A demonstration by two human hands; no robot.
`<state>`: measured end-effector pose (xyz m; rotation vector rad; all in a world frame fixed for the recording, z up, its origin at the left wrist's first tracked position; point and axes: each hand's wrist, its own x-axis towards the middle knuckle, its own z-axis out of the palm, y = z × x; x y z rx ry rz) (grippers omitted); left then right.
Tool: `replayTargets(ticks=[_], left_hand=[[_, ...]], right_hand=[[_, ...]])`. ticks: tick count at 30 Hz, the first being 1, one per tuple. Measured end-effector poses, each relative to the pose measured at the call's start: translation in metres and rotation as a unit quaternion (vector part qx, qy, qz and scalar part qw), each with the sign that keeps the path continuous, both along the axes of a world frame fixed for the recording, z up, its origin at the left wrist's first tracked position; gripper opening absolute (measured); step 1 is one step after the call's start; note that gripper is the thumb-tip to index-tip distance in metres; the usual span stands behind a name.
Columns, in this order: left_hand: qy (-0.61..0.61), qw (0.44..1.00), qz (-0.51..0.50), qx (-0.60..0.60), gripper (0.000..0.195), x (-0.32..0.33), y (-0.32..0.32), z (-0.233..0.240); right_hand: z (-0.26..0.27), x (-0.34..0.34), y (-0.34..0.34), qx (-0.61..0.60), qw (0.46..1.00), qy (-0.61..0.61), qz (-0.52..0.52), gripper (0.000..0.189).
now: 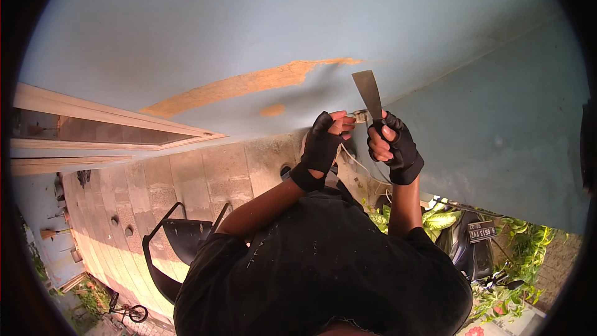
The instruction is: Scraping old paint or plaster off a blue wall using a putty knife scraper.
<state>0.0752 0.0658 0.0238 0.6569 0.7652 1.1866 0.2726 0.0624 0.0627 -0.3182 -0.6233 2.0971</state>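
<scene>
In the head view, my right hand (392, 144), in a black fingerless glove, grips a putty knife (368, 91) with its broad metal blade pointing up towards the wall. Beside it, my left hand (329, 142) wears a matching glove, its bare fingers partly curled. Those fingertips are close to a small pale fitting (360, 116) low by the wall corner; whether they touch or hold anything is unclear. Beyond both hands rises a light blue wall (196, 23) with a long, ragged orange-tan patch (252, 85) and a smaller patch (273, 110) beneath it.
A second blue wall (489, 126) meets the first on the right. A pale cable (357, 162) hangs below my hands. On the left are a wooden window frame (116, 114) and a black chair (184, 238) on paving. Leafy plants (440, 220) and a parked motorcycle (480, 261) stand lower right.
</scene>
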Motion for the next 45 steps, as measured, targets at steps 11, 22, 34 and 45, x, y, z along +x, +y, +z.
replayTargets(ticks=[11,22,34,45], left_hand=[[-0.186,0.946,-0.177,-0.2,0.03,0.057,0.016,-0.042],[-0.16,0.987,-0.006,0.0,0.07,0.081,0.055,-0.02],[-0.349,0.936,0.039,0.019,0.045,0.097,0.078,-0.024],[-0.377,0.924,0.032,0.061,0.048,0.104,0.083,-0.018]], right_hand=[[-0.009,0.041,0.041,0.108,0.932,-0.345,0.02,0.055],[0.007,0.062,0.075,0.074,0.934,-0.334,0.099,0.051],[0.017,0.043,0.074,-0.02,0.954,-0.268,0.135,0.02],[0.031,0.036,0.076,0.006,0.916,-0.39,0.098,0.032]])
